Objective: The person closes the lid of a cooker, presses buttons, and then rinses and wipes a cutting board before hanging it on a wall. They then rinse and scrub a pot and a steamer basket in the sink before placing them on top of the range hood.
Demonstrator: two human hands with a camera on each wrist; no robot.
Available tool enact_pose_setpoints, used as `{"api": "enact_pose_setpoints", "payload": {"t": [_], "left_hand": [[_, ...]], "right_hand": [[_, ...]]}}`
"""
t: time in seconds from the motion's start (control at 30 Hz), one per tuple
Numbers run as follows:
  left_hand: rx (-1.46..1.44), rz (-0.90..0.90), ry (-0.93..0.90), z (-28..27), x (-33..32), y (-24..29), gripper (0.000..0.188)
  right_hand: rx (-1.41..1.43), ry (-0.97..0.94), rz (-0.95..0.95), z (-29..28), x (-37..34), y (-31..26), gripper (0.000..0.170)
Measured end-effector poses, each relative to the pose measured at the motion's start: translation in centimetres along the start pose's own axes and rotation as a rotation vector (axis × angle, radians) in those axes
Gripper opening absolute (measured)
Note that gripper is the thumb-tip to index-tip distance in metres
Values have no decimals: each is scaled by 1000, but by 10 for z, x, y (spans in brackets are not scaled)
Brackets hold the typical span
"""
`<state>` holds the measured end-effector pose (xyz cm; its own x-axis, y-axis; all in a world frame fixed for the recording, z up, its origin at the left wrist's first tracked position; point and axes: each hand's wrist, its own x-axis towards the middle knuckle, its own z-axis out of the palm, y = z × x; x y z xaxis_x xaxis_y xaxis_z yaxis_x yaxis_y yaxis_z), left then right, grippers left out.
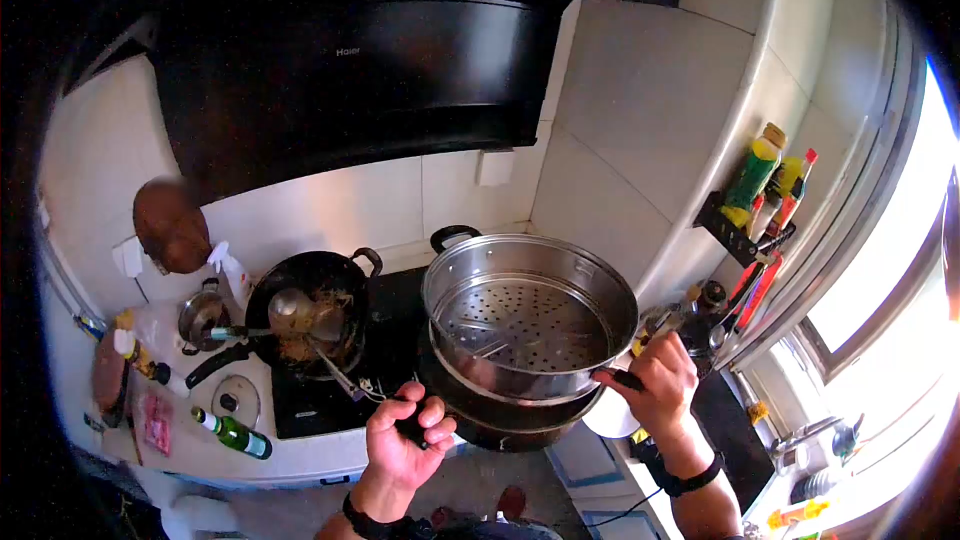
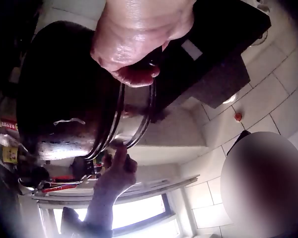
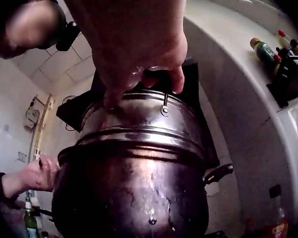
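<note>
A stainless-steel steamer tier [image 1: 525,325] with a perforated bottom sits over a dark, stained pot [image 1: 510,430] at the front right of the stove. My right hand [image 1: 662,378] grips the steamer's black side handle [image 1: 628,379], thumb lying along it. In the right wrist view, a rivet and metal bracket of that handle show on the shiny steamer wall [image 3: 139,119]. My left hand [image 1: 405,430] curls round a black handle [image 1: 412,424] at the front left of the stack; I cannot tell which vessel it belongs to. Another black handle [image 1: 456,234] projects at the back.
A wok [image 1: 262,300] with food scraps and ladles stands left on the stove [image 1: 395,340]. Near the counter's front edge are a glass lid [image 1: 236,402] and a green bottle [image 1: 240,435]. A wall rack [image 1: 735,230] with bottles hangs right, beside the window.
</note>
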<state>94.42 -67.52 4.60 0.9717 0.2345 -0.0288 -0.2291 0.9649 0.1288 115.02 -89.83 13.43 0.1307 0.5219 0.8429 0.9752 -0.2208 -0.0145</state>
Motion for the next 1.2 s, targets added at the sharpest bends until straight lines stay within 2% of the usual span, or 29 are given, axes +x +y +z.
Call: {"api": "enact_pose_setpoints", "payload": {"t": [0.2,0.33,0.67,0.77,0.87,0.9,1.0,1.03,1.1,1.13,1.17,1.2], "left_hand": [[41,58,-33,11,1,-2,8],[103,113,44,32,0,-3,8],[187,140,57,40,5,-5,10],[182,156,28,37,8,-7,10],[112,165,9,32,8,-6,12],[112,159,-13,32,5,-6,12],[75,130,-119,31,4,-4,13],[79,126,-139,31,3,-5,14],[92,120,-185,36,0,-4,15],[75,72,-233,39,-1,-3,15],[76,59,-239,41,-2,-3,15],[80,48,-242,41,-3,-3,15]], "right_hand": [[23,13,-22,-3,-9,-10,43],[11,43,-6,-5,-3,-16,43],[19,130,23,1,-7,-20,40],[3,98,59,0,-7,-24,37],[27,-39,91,-8,-11,-37,35],[23,-71,116,-12,-10,-42,35],[130,22,110,-23,-3,-33,39],[171,44,60,-32,-5,-26,53],[173,226,224,-38,-23,-23,72],[377,352,392,-19,-50,-9,85],[638,308,676,-6,-75,0,88],[796,197,828,5,-91,3,74]]}}
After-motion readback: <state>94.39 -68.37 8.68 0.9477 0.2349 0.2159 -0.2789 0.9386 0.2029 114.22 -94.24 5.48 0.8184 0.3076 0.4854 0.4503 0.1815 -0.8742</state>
